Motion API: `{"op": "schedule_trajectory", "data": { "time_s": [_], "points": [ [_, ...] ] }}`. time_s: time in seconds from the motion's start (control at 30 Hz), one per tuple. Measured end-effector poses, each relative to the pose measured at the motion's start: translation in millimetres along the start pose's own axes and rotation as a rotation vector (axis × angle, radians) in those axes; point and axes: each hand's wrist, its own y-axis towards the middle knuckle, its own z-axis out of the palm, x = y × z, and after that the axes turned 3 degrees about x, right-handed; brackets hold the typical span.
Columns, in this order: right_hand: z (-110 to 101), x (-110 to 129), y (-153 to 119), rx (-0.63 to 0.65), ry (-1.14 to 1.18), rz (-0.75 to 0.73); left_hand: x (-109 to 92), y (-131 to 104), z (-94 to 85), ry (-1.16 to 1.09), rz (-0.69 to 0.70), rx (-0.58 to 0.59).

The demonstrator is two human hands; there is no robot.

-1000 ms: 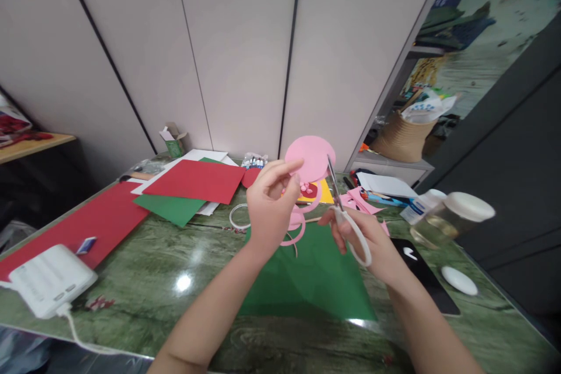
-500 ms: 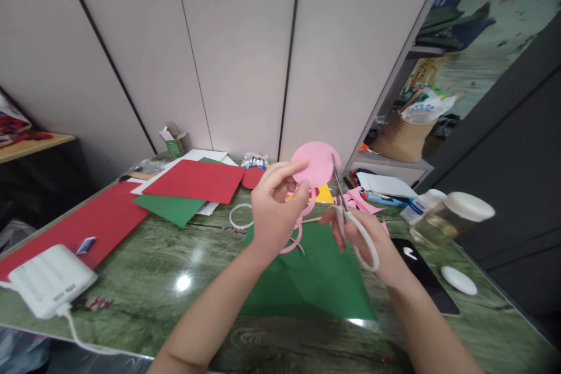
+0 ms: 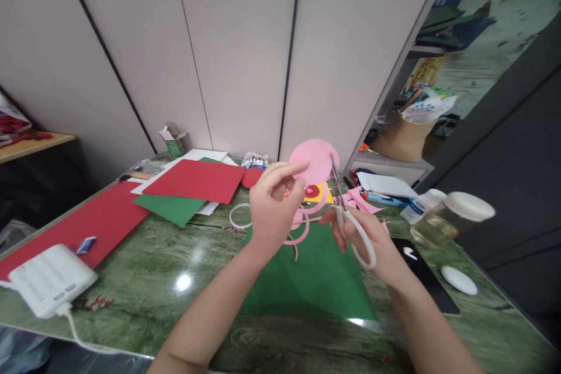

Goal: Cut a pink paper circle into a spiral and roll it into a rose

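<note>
Between thumb and fingers, my left hand (image 3: 277,201) pinches a round pink paper disc (image 3: 313,158) by its lower left edge. A curling pink paper strip (image 3: 302,239) hangs below the disc in loops. White-handled scissors (image 3: 357,236) are in my right hand (image 3: 372,236), fingers through the handles. Their blades point upward and meet the disc's right edge. Beneath both hands lies a green paper sheet (image 3: 307,286) on the table. Behind the strip, a yellow piece with a red round on it (image 3: 326,194) is partly hidden.
Red sheets (image 3: 193,180) and green paper lie left, near a white charger (image 3: 52,280) with a cable. A white ring (image 3: 240,216) rests left of my hand. Pink scraps (image 3: 362,201), a lidded jar (image 3: 451,219) and a black phone-like slab (image 3: 421,274) are at right.
The disc has shifted slightly left and turned a little in my left hand. The pink strip's loops swing and hang wider. The scissors stay at the disc's right edge.
</note>
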Motion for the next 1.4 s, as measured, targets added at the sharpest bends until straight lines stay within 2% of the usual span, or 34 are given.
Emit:
{"op": "schedule_trajectory", "data": {
  "time_s": [0.63, 0.93, 1.4],
  "points": [
    [0.3, 2.7, 3.2, 0.01, -0.054, -0.002, 5.6, 1.5, 0.4, -0.023, 0.015, -0.059],
    [-1.8, 3.3, 0.8, 0.019, -0.034, -0.018, 2.2, 0.2, -1.3, -0.044, -0.016, 0.011],
    [-0.5, 2.3, 1.3, 0.026, -0.032, -0.021, 1.0, 0.7, -1.6, 0.013, 0.018, -0.008]
  ]
}}
